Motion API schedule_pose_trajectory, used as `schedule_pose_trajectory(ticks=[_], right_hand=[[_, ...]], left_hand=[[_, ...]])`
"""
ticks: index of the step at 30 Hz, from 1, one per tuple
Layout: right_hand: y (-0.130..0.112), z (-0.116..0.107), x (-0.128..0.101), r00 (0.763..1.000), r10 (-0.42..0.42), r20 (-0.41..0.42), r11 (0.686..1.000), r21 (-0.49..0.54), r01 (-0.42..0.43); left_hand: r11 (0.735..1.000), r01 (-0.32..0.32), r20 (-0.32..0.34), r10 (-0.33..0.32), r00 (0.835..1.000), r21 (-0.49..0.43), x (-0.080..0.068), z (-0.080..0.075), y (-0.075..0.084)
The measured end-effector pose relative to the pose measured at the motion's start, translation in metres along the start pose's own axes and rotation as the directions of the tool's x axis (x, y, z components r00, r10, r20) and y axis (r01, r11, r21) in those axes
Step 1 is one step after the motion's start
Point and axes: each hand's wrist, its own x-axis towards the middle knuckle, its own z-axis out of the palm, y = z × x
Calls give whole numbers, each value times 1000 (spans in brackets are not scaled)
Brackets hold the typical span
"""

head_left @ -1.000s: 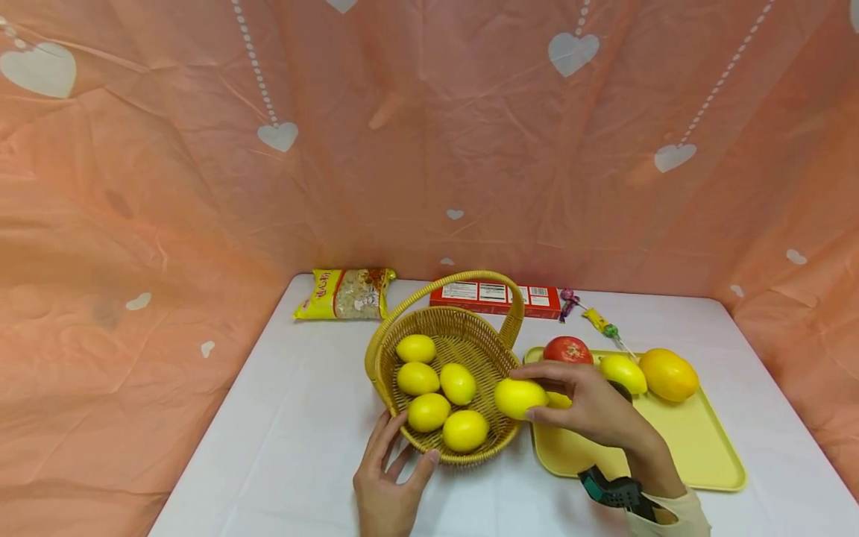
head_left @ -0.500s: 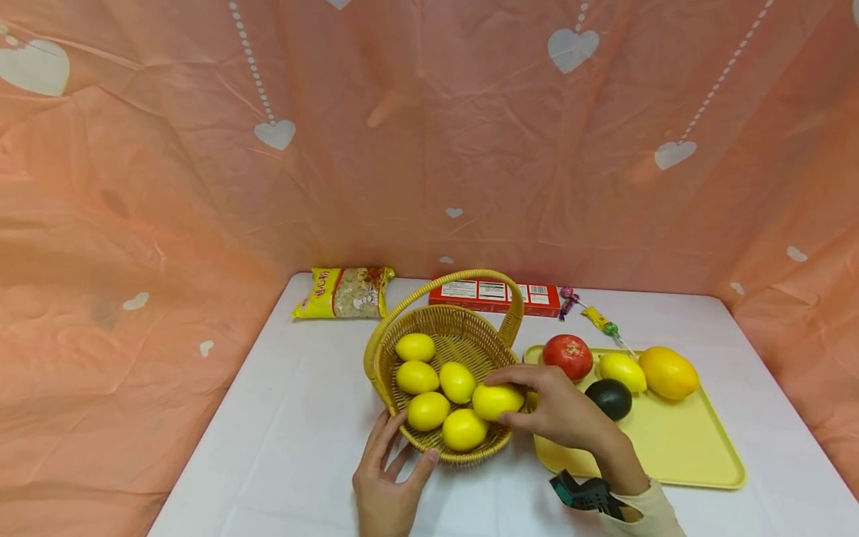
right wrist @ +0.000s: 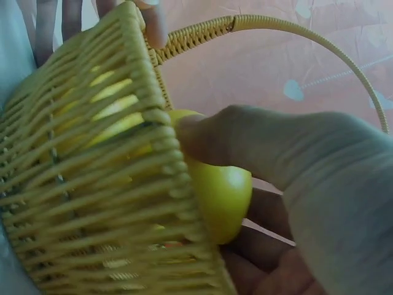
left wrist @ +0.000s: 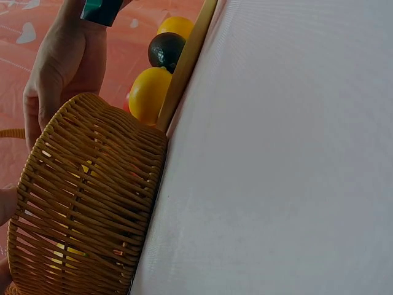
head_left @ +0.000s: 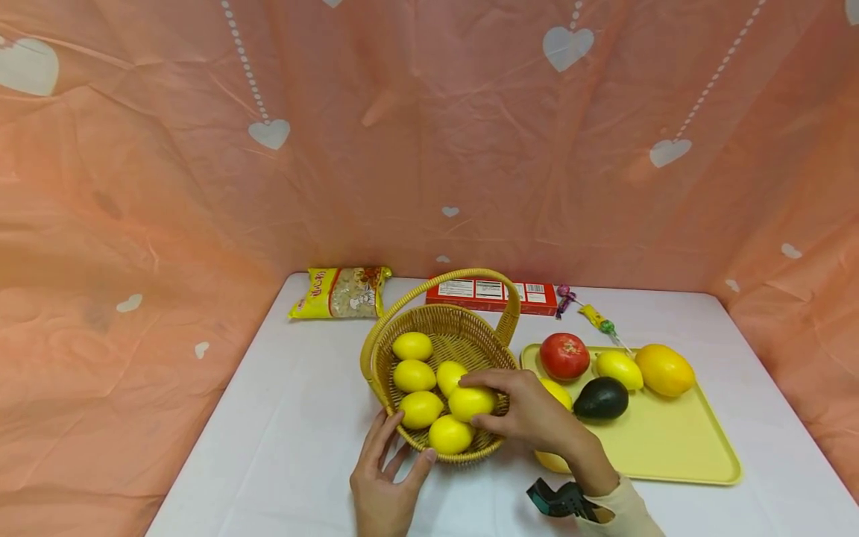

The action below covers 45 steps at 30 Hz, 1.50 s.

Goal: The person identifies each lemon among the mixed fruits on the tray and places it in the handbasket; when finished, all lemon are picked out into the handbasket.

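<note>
Head view: my right hand [head_left: 537, 418] pinches a lemon [head_left: 472, 403] inside a wicker basket [head_left: 478, 334] — my left hand [head_left: 388, 488] gripping its rim [head_left: 463, 459] — on a white tabletop [head_left: 282, 418] walled by peach, heart-printed fabric [head_left: 416, 149]. Left wrist: white surface stretches alongside the basket and yellow tray [head_left: 678, 440]. Right wrist: my thumb [right wrist: 209, 140] presses the lemon.

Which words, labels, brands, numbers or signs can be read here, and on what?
No text can be quoted with certainty.
Yellow packet: large Chinese-looking characters, too blurred to read surely.
Red box: print on white panels and a barcode, too small to read.
Lollipops: nothing legible.
Basket, and lemon in the right hand: no lettering seen.
</note>
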Motion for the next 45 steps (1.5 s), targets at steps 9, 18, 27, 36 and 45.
schedule_pose_trajectory(ticks=[9,18,27,36,45], right_hand=[[-1,-3,1,997,31,73,998,-53,-28],[-3,-2,6,982,4,188,1000,-8,-2],[-11,-2,5,986,-43,163,996,80,30],[25,-46,-24,997,-41,-58,950,308,57],[76,-100,-86,946,57,-318,872,478,108]], left_hand=[[1000,1,-5,-1,1000,3,0,-1,1],[1000,2,-4,-2,1000,14,0,-3,2],[1000,0,-2,0,1000,11,1,-3,3],[1000,15,-5,-15,1000,11,1,-1,1],[1000,27,0,-27,1000,8,0,0,2]])
